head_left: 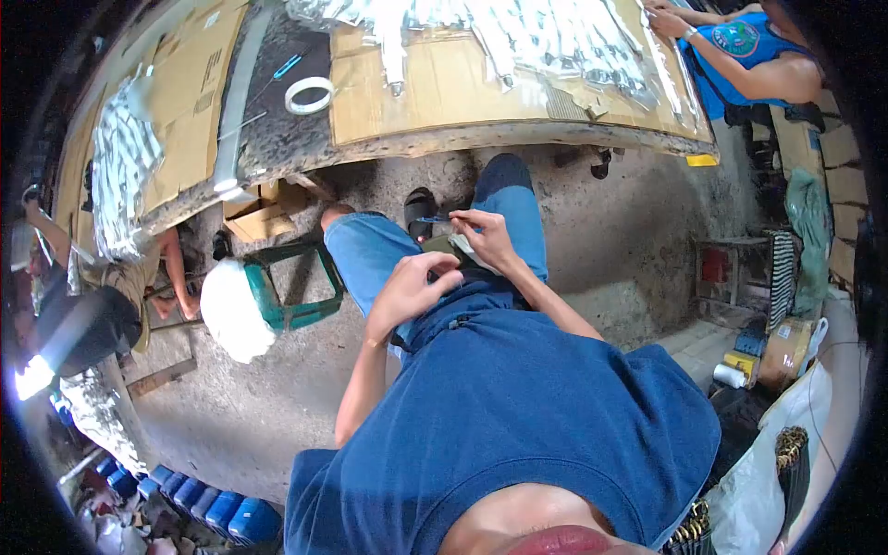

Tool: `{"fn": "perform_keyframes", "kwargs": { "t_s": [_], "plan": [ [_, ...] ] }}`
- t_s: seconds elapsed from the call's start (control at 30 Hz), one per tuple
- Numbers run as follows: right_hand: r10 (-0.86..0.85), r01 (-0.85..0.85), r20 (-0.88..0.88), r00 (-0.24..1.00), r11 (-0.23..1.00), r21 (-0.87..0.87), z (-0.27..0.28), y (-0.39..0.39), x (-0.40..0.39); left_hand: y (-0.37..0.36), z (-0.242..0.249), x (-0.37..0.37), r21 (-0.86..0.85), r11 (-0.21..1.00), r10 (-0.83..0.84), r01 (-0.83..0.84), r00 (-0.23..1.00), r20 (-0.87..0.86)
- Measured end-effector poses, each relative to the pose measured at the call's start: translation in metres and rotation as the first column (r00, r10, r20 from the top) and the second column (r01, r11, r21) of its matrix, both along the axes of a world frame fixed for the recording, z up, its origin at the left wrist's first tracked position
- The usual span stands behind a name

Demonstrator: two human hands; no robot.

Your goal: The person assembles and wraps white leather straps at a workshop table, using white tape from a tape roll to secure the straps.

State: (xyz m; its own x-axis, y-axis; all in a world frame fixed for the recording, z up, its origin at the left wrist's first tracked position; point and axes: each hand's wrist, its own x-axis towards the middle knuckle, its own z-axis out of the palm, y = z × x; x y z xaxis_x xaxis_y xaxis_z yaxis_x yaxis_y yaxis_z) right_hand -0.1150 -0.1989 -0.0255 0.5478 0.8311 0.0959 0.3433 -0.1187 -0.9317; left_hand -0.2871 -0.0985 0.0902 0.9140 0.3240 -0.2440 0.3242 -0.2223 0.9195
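Note:
My right hand (487, 240) is raised above my lap, thumb and fingers pinched on a slim, dark blue stick-like tool (433, 220); its exact kind is too small to make out. My left hand (412, 289) hovers over my left thigh with fingers loosely curved and thumb apart, and nothing shows in it. Between the hands, at my lap, lie a dark olive item (438, 245) and something whitish (465, 246), partly hidden by the right hand.
Ahead stands a table (425, 141) with cardboard, a tape roll (308, 95), a blue cutter (288, 67) and many shiny plastic-wrapped pieces (555, 37). A co-worker in blue (754, 55) is at its right; another person sits left. A green stool (305, 319) stands left.

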Motion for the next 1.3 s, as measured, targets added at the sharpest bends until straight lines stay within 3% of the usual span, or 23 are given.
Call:
{"fn": "perform_keyframes", "kwargs": {
  "t_s": [0.1,0.13,0.17,0.23,0.3,0.33,0.4,0.43,0.5,0.53,0.57,0.63,0.77,0.83,0.87,0.97,1.07,1.1,1.17,1.2,1.23,1.27,1.3],
  "plan": [
    [-0.093,0.088,-0.16,0.983,0.995,-0.039,-0.028,-0.018,0.019,0.002,0.104,0.005,0.098,0.966,-0.258,0.239,0.911,0.321],
    [-0.147,0.127,-0.224,0.964,0.987,-0.101,-0.03,-0.025,0.025,0.002,0.132,0.008,0.124,0.947,-0.315,0.296,0.789,0.527],
    [-0.155,0.135,-0.229,0.961,0.986,-0.101,-0.034,-0.034,0.031,-0.009,0.162,0.015,-0.024,0.942,-0.217,0.335,0.661,0.718],
    [-0.253,0.238,-0.293,0.922,0.967,-0.086,-0.045,-0.048,0.046,-0.039,0.183,0.028,-0.027,0.899,-0.101,0.437,0.266,0.959],
    [-0.276,0.274,-0.345,0.897,0.96,-0.056,-0.051,-0.064,0.056,-0.051,0.219,0.042,0.077,0.72,-0.219,0.69,0.12,0.968],
    [-0.327,0.324,-0.388,0.862,0.943,-0.076,-0.058,-0.072,0.062,-0.06,0.231,0.046,0.106,0.714,-0.245,0.692,0.106,0.964],
    [-0.391,0.394,-0.447,0.805,0.915,-0.09,-0.072,-0.085,0.075,-0.087,0.244,0.049,-0.181,0.516,-0.121,0.837,0.28,0.952],
    [-0.376,0.404,-0.522,0.766,0.913,-0.065,-0.077,-0.09,0.08,-0.09,0.245,0.058,-0.165,0.508,-0.139,0.845,0.269,0.953],
    [-0.351,0.405,-0.625,0.697,0.912,-0.06,-0.081,-0.096,0.085,-0.091,0.239,0.076,-0.015,0.554,-0.203,0.832,0.152,0.967],
    [-0.357,0.401,-0.611,0.707,0.913,-0.071,-0.08,-0.096,0.086,-0.095,0.231,0.088,0.208,0.605,-0.287,0.769,-0.033,0.957],
    [-0.363,0.397,-0.618,0.697,0.913,-0.089,-0.079,-0.096,0.086,-0.099,0.23,0.092,0.221,0.612,-0.312,0.76,-0.024,0.95],
    [-0.317,0.37,-0.637,0.702,0.927,-0.053,-0.083,-0.095,0.088,-0.104,0.231,0.097,0.344,0.495,-0.564,0.798,-0.007,0.826],
    [-0.276,0.372,-0.662,0.697,0.928,0.005,-0.1,-0.091,0.092,-0.102,0.235,0.082,0.302,0.733,-0.517,0.609,0.211,0.83],
    [-0.271,0.376,-0.681,0.681,0.927,0.007,-0.098,-0.089,0.091,-0.114,0.248,0.056,0.195,0.947,-0.254,0.254,0.228,0.94],
    [-0.269,0.378,-0.673,0.689,0.926,0.017,-0.097,-0.087,0.093,-0.116,0.257,0.048,0.204,0.946,-0.26,0.253,0.215,0.941],
    [-0.252,0.346,-0.677,0.691,0.938,0.003,-0.095,-0.087,0.09,-0.123,0.285,0.016,0.316,0.945,-0.311,-0.089,0.067,0.948],
    [-0.212,0.324,-0.677,0.705,0.945,0.042,-0.085,-0.087,0.088,-0.131,0.301,-0.008,0.318,0.839,-0.371,-0.443,-0.037,0.928],
    [-0.211,0.317,-0.671,0.711,0.948,0.038,-0.083,-0.087,0.085,-0.126,0.304,-0.004,0.309,0.837,-0.365,-0.451,-0.04,0.93],
    [-0.24,0.36,-0.66,0.712,0.932,0.049,-0.078,-0.084,0.079,-0.108,0.315,0.015,0.217,0.972,-0.224,-0.086,-0.609,0.761],
    [-0.253,0.373,-0.648,0.719,0.926,0.053,-0.077,-0.083,0.075,-0.085,0.334,-0.031,0.473,0.817,-0.545,-0.331,-0.173,0.82],
    [-0.26,0.38,-0.647,0.717,0.924,0.049,-0.077,-0.082,0.072,-0.061,0.35,-0.077,0.738,0.547,-0.658,-0.395,0.341,0.671],
    [-0.239,0.356,-0.628,0.741,0.932,0.064,-0.077,-0.08,0.071,-0.055,0.336,-0.05,0.041,0.552,-0.447,-0.833,-0.254,0.857],
    [-0.216,0.326,-0.609,0.763,0.942,0.075,-0.077,-0.078,0.068,-0.055,0.331,-0.055,0.036,0.551,-0.437,-0.833,-0.252,0.864]
  ]
}}
